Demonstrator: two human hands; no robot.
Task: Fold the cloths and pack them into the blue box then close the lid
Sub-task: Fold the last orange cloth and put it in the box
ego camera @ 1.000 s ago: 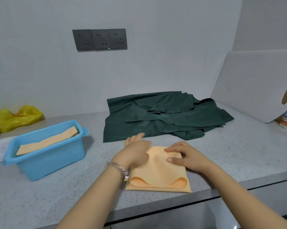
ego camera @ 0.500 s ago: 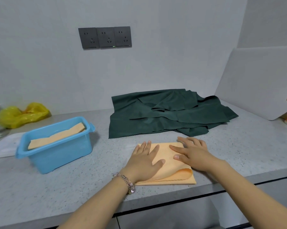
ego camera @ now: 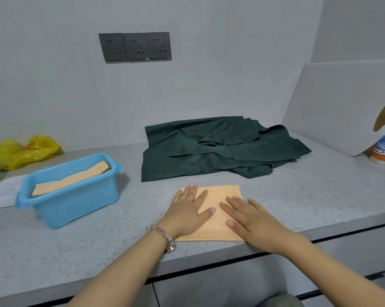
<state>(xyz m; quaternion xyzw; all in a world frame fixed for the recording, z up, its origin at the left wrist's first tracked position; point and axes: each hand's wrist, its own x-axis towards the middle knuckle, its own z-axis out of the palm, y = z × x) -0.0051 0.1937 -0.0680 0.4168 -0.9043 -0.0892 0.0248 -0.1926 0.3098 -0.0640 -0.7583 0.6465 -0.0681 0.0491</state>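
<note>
Home kitchen: speckled countertop (ego camera: 298, 196) (wall sockets (ego camera: 135, 47) above).

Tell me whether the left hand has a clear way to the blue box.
Probably yes: the left hand lies flat on the orange cloth, and only bare counter shows between it and the blue box, whose top is open.

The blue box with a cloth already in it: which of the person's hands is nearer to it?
Left. The left hand lies flat on the orange cloth, on the side facing the blue box. The right hand presses the same cloth farther from the box.
</note>
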